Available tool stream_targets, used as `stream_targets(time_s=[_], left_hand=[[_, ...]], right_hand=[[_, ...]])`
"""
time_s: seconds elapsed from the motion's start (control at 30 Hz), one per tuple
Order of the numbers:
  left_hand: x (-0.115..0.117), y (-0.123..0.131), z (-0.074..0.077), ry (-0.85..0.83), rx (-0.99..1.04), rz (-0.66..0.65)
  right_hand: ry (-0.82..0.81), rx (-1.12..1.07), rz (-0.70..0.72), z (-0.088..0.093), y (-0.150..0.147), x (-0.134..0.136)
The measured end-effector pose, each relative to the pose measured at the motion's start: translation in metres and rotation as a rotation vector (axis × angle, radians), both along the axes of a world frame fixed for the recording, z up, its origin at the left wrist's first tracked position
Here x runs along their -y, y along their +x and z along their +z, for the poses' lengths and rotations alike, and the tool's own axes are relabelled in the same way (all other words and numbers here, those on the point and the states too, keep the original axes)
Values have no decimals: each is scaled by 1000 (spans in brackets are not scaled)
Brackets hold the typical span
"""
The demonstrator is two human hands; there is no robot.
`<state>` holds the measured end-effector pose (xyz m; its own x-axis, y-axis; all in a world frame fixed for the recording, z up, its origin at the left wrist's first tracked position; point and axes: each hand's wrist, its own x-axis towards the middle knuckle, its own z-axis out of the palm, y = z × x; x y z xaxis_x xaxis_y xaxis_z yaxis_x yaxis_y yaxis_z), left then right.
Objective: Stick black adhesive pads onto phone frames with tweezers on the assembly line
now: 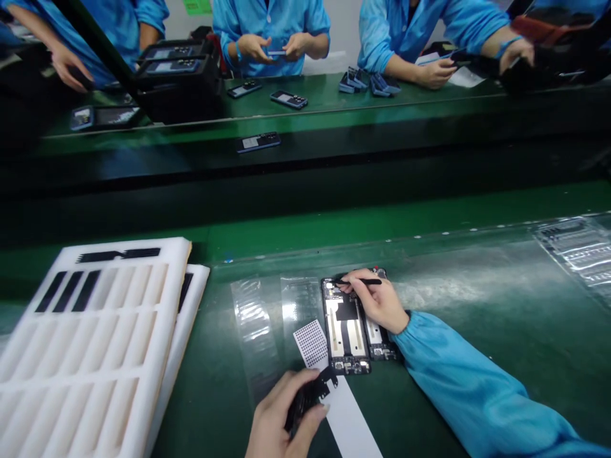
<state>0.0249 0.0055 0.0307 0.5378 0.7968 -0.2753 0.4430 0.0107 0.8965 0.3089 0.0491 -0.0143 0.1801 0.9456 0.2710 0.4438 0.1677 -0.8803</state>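
Foam tray (172, 286): white, slotted, left side; three black strips (68, 292) in the top row's leftmost slots, pale foam showing in the others; black pieces in the recess above.
Lower tray (184, 324): beneath the first, right margin jutting out, dark strip visible.
Black bin (181, 95): across the line, handsets on top.
Open handset (347, 318): lies on the green bench (477, 331), overlapping the dotted white card (351, 413); second handset (380, 343) just right.
Left hand (279, 410): thumb and fingers pinching black parts (305, 401), below the open handset.
Right hand (382, 302): fingers pinching black tweezers (370, 281) over its top end; tip contact cannot be told.
Room: green surface between lower tray and clear film (258, 331); wider stretch right of the blue sleeve (458, 375).
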Motion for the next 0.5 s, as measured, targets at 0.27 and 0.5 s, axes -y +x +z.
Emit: stream_targets(time_s=[0.27, 0.5], left_hand=[[12, 10, -6, 217, -16, 42], [3, 25, -12, 596, -266, -266]], right_hand=[[173, 141, 133, 4, 3, -1], [456, 470, 292, 9, 7, -4]])
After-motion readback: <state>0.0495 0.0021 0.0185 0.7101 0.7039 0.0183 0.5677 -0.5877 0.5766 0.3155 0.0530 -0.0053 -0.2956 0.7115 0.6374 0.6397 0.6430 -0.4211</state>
